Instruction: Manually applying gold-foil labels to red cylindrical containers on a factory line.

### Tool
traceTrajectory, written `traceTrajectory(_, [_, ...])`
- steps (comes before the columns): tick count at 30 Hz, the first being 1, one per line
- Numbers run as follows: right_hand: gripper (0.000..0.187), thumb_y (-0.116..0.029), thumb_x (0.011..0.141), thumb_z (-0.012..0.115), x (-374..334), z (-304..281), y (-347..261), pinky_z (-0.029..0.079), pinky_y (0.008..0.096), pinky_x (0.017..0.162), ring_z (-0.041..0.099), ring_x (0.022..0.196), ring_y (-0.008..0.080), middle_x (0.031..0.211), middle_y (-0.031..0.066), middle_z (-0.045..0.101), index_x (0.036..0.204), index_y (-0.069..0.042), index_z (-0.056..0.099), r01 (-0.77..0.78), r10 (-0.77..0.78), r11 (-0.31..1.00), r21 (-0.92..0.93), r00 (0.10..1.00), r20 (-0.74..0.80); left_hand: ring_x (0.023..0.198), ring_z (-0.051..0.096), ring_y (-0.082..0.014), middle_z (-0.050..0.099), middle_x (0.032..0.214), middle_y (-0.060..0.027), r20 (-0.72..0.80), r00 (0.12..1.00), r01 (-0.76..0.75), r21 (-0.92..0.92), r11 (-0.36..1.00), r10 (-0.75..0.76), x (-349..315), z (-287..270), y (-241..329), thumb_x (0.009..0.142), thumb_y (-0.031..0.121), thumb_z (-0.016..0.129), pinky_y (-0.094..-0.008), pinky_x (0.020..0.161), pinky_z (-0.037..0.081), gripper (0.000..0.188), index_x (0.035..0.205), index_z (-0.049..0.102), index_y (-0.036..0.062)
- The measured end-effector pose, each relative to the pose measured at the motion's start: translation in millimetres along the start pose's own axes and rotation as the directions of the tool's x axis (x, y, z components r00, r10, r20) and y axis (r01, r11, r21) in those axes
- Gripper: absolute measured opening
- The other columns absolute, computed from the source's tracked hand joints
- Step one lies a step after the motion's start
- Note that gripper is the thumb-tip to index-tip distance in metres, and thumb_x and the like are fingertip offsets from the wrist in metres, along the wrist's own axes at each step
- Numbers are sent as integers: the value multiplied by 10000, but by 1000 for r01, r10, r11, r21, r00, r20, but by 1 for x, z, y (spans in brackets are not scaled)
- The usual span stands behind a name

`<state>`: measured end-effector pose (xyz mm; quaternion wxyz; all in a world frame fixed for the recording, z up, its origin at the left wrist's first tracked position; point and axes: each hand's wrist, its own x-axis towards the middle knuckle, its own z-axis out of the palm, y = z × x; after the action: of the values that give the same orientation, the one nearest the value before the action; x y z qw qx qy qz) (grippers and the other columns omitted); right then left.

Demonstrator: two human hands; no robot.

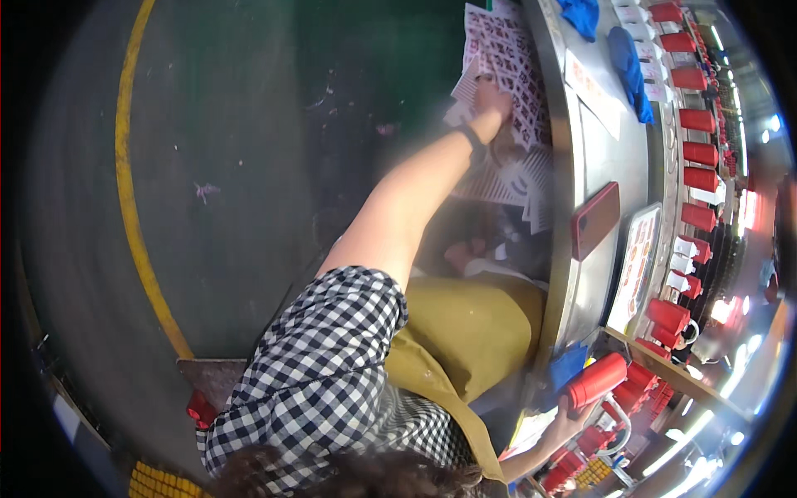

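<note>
My left arm reaches out to the upper middle, a dark band on its wrist. At its end, my left hand (493, 101) is closed at the edge of a stack of printed label sheets (519, 83), its fingertips partly hidden. More striped white sheets (502, 184) lie just below that hand. At the lower right, my right hand (563, 427) is wrapped round a red cylindrical cup (596, 380), which is tilted. A blue piece (568, 367) is close beside the cup.
A metal worktable (610, 153) runs along the right, bearing a red phone (595, 221), a framed printed sheet (634, 270) and blue cloths (631, 75). Red cups (700, 152) line up beyond it. A yellow line (126, 158) curves across the dark green floor.
</note>
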<state>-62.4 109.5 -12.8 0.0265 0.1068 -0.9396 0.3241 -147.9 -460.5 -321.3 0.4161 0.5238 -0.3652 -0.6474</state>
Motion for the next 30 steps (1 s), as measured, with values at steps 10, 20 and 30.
traceTrajectory(10, [873, 33, 875, 732, -2, 0, -5, 476, 343, 1034, 592, 1186, 225, 1403, 164, 569, 1608, -1, 260, 69, -64, 991, -114, 997, 40, 1210, 604, -424, 668, 1222, -247, 33, 999, 28, 104, 994, -31, -14, 11, 28, 737, -3, 677, -438, 1027, 475, 472, 1199, 584, -17])
traceTrajectory(20, [857, 2, 873, 745, -6, -3, -7, 478, 340, 1038, 598, 1186, 226, 1419, 168, 566, 1594, 18, 280, 107, -106, 972, -209, 994, 16, 1320, 453, -444, 545, 1405, -252, 56, 993, -119, 377, 919, 106, -31, -8, 15, 932, 253, 602, -511, 1153, 337, 452, 1286, 611, -28])
traceTrajectory(30, [913, -1, 823, 793, 1, 5, 7, 480, 347, 1034, 623, 1184, 209, 1333, 150, 633, 1591, -5, 300, 10, -14, 995, 99, 999, 33, 1007, 577, -298, 626, 1146, -158, 414, 910, 82, -95, 992, -36, -89, -2, -139, 1069, 507, 367, -424, 964, 473, 579, 1172, 591, -17])
